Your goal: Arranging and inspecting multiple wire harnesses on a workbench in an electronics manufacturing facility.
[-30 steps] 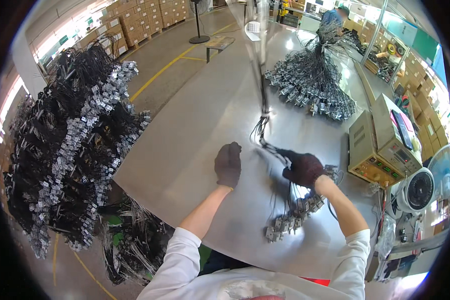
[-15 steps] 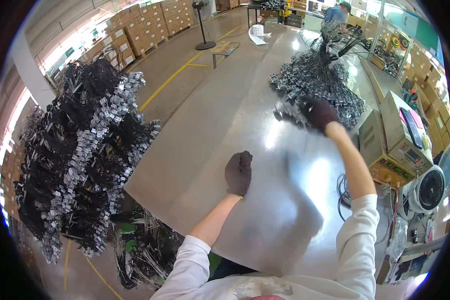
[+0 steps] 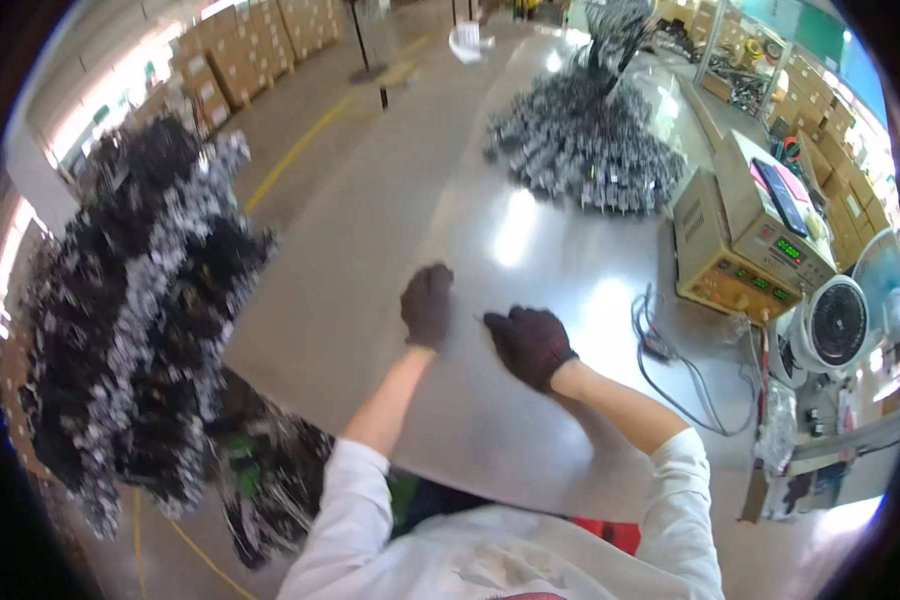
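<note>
My left hand (image 3: 428,305), in a dark glove, is held over the middle of the metal tabletop (image 3: 370,240) with its fingers curled in. Whatever it may hold is hidden. To its right, a short gap away, my right hand (image 3: 532,346) wears a dark glove as well. Its fingers are drawn together and point toward the left hand; I cannot make out anything between them. Beyond both hands lies a large bundle of black cables with grey-silver connectors (image 3: 590,150), its connector ends fanned toward me. Neither hand touches it.
At left hangs a big mass of black cables with connectors (image 3: 140,330). On the right stand beige test instruments (image 3: 735,250) with a phone (image 3: 778,195) on top, a small fan (image 3: 835,318) and a looped grey cable (image 3: 660,345). A white label roll (image 3: 467,42) sits at the far end.
My right hand has come back from the cable bundle toward my left hand; the connectors it held are now at the bundle. My view has shifted, and the left hand stays curled.
</note>
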`<state>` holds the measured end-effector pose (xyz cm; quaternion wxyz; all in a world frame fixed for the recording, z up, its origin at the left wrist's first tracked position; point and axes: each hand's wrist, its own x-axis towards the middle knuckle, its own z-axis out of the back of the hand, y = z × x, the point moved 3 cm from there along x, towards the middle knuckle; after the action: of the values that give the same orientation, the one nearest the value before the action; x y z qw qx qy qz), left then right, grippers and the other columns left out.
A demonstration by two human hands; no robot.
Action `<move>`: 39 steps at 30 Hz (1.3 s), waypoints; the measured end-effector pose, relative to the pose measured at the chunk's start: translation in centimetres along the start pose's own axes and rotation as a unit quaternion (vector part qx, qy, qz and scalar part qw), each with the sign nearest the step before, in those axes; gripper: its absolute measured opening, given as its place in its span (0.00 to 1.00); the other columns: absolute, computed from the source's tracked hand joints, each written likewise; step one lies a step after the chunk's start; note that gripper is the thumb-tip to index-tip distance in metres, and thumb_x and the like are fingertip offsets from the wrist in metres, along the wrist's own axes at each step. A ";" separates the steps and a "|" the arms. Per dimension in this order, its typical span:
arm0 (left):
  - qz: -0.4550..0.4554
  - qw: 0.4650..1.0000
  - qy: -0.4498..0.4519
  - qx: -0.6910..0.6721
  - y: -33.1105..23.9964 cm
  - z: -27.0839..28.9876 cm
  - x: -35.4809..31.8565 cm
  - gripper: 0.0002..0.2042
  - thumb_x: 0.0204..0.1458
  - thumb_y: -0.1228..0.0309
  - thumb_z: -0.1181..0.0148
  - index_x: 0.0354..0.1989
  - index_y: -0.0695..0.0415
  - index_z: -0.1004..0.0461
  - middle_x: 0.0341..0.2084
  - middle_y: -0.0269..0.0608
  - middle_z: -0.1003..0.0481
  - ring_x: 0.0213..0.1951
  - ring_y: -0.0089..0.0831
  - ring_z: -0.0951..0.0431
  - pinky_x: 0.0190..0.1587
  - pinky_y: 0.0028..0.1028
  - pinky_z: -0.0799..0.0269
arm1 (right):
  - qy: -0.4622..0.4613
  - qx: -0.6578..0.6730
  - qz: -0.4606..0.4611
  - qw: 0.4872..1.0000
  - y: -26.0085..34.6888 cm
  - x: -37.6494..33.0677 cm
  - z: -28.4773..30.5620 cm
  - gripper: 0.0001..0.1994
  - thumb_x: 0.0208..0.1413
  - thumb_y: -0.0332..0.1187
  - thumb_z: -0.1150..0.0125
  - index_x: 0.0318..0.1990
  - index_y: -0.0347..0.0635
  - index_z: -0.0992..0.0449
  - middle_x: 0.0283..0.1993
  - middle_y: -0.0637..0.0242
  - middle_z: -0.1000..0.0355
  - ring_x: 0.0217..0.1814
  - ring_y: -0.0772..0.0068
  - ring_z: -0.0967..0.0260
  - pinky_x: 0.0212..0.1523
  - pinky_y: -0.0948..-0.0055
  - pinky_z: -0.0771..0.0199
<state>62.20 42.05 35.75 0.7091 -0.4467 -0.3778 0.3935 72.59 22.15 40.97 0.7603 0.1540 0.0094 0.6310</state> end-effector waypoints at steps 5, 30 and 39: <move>-0.116 0.986 0.117 0.013 -0.2 2.5 -3.2 0.21 0.71 0.53 0.43 0.41 0.60 0.15 0.34 0.49 0.15 0.39 0.40 0.15 0.47 0.43 0.22 | -0.081 -0.033 0.057 0.995 0.1 -3.0 -1.9 0.12 0.74 0.39 0.46 0.46 0.48 0.17 0.33 0.52 0.20 0.39 0.43 0.21 0.44 0.44 0.22; 0.624 0.730 -0.110 0.255 31.6 37.0 -74.1 0.38 0.62 0.40 0.33 0.59 0.69 0.20 0.62 0.66 0.21 0.65 0.57 0.22 0.68 0.46 0.26 | 0.063 0.027 0.307 0.949 15.7 3.4 -6.5 0.17 0.75 0.32 0.46 0.65 0.45 0.19 0.50 0.51 0.18 0.48 0.46 0.19 0.51 0.52 0.19; 0.654 0.635 -0.385 0.142 36.4 28.7 -77.1 0.48 0.41 0.45 0.12 0.64 0.65 0.29 0.57 0.63 0.21 0.57 0.56 0.19 0.61 0.48 0.24 | 0.034 -0.001 0.324 0.945 16.8 3.1 -7.1 0.17 0.77 0.30 0.46 0.67 0.49 0.18 0.52 0.53 0.17 0.49 0.49 0.19 0.52 0.55 0.19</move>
<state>-2.56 -6.76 -3.25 0.1113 -0.2784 -0.1654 0.9396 55.67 29.34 38.86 0.5138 0.1263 -0.0161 0.8484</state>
